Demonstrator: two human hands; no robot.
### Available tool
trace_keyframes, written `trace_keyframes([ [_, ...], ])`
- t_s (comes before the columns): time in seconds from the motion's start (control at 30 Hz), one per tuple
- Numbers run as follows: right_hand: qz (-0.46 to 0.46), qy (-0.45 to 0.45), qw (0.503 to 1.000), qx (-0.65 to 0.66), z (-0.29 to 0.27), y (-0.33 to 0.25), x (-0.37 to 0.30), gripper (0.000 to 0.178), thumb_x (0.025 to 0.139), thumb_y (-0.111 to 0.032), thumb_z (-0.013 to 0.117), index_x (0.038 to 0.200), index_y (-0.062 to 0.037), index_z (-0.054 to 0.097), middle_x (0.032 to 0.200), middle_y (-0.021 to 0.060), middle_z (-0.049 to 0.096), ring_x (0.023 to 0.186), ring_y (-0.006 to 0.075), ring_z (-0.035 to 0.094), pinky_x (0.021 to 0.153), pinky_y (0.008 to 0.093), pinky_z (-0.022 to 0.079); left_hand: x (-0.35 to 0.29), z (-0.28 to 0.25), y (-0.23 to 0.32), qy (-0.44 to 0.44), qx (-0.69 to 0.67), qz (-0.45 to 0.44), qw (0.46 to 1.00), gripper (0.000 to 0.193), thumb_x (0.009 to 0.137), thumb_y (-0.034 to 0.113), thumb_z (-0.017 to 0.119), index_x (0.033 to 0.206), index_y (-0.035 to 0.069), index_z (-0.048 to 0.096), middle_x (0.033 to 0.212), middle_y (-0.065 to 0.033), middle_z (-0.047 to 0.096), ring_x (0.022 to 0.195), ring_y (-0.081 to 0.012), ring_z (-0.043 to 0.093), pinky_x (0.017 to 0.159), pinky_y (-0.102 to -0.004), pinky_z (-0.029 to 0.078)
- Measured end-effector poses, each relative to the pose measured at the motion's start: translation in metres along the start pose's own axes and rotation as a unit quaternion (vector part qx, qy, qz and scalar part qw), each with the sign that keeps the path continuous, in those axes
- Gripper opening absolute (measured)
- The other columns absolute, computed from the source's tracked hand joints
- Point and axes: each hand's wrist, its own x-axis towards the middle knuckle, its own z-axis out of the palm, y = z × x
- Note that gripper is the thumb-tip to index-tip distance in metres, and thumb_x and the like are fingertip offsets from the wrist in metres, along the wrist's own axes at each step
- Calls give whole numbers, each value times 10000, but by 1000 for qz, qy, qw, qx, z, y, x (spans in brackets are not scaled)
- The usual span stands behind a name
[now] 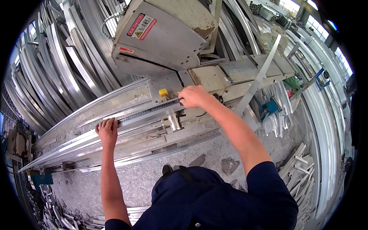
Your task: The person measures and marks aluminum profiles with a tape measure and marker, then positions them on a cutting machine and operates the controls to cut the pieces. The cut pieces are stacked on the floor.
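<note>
left hand: the left hand [107,130] is gripping the long aluminium profile [145,115], fingers curled over its far edge, palm pressing down on it
right hand: the right hand [193,96] is closing around the profile's end, right by the yellow knob [163,92]
profile: it's lying lengthwise on the saw bench [76,136], running up under the grey saw housing [165,34]
around: cut aluminium strips [61,69] are piling up behind, metal shavings [126,180] are covering the floor
</note>
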Motion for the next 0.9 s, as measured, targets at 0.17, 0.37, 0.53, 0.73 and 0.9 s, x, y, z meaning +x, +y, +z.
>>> trace_keyframes([
  [0.17, -5, 13, 1000, 10, 4, 0, -1, 258, 814, -194, 564, 1007, -159, 733, 1052, 79, 712, 1023, 278, 664, 818, 436, 535, -5, 0, -17, -4, 7, -16, 1000, 228, 938, 330, 625, 1021, 137, 712, 1015, -19, 691, 1037, -232, 596, 1052, -484, 288],
  [0.37, -12, 40, 999, 10, 10, 2, -3, 245, 846, -231, 574, 1018, -154, 730, 1094, 80, 698, 1054, 271, 650, 845, 450, 522, -6, 3, -15, 16, 24, -11, 1000, 236, 951, 343, 610, 1027, 145, 712, 1021, -13, 692, 1035, -218, 600, 1068, -488, 270],
  [0.53, -14, 48, 999, 11, 12, 2, -4, 237, 853, -264, 603, 1022, -157, 732, 1092, 76, 698, 1049, 275, 652, 834, 463, 517, -7, 3, -16, 19, 16, -15, 1000, 238, 951, 348, 610, 1029, 148, 712, 1033, -5, 694, 1039, -208, 603, 1084, -487, 256],
  [0.73, -14, 55, 998, 15, 14, 2, -4, 240, 852, -277, 613, 1026, -169, 737, 1076, 79, 702, 1043, 277, 654, 839, 461, 514, -9, 6, -16, 30, 10, -17, 999, 230, 948, 343, 617, 1025, 149, 711, 1035, 0, 696, 1040, -202, 605, 1089, -484, 256],
  [0.9, 13, 6, 1000, 27, 2, -1, 0, 247, 797, -241, 626, 1001, -178, 750, 1025, 80, 719, 997, 278, 673, 825, 435, 528, -8, 3, -12, 27, 17, -22, 999, 229, 948, 323, 612, 1004, 127, 717, 1038, -19, 698, 1045, -204, 611, 1072, -439, 266],
])
